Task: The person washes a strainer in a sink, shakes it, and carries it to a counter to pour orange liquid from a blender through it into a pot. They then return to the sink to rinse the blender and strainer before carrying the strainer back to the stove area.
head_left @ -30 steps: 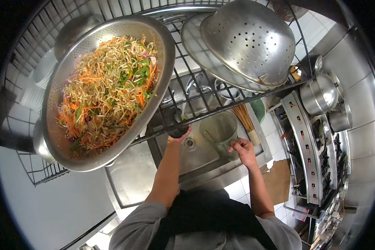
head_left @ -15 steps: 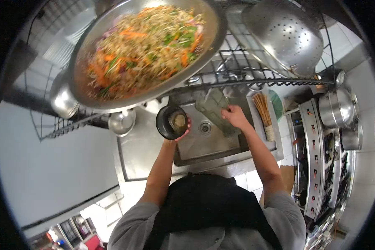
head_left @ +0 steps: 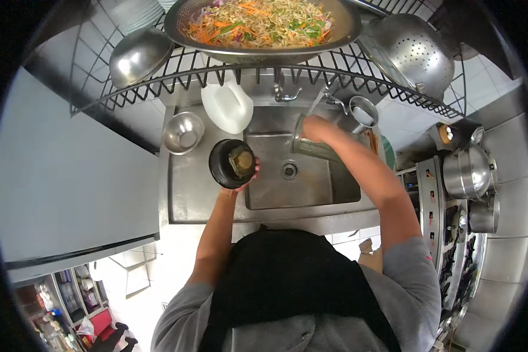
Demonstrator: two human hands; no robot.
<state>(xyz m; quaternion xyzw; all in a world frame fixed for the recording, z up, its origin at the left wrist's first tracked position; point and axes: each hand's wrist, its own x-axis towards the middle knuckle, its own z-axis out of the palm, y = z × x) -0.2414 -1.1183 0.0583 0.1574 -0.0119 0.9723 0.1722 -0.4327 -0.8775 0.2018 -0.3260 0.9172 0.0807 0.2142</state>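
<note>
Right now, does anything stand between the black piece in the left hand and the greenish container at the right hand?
Nothing visible stands between the black piece and the greenish container; the white jug sits farther back, off that line.

There are two hands point(head_left: 315, 128), one black piece point(head_left: 222, 165), one jar point(head_left: 320, 149), one sink point(head_left: 311, 190), one drain point(head_left: 289, 170), two taps point(head_left: 284, 95), one white jug point(head_left: 229, 107), one mug point(head_left: 366, 119), one rack point(head_left: 264, 66), two colanders point(head_left: 416, 56), two steel bowls point(head_left: 138, 57), one stove point(head_left: 432, 193) and, its side being crowded, at least two pots point(head_left: 466, 176).
</note>
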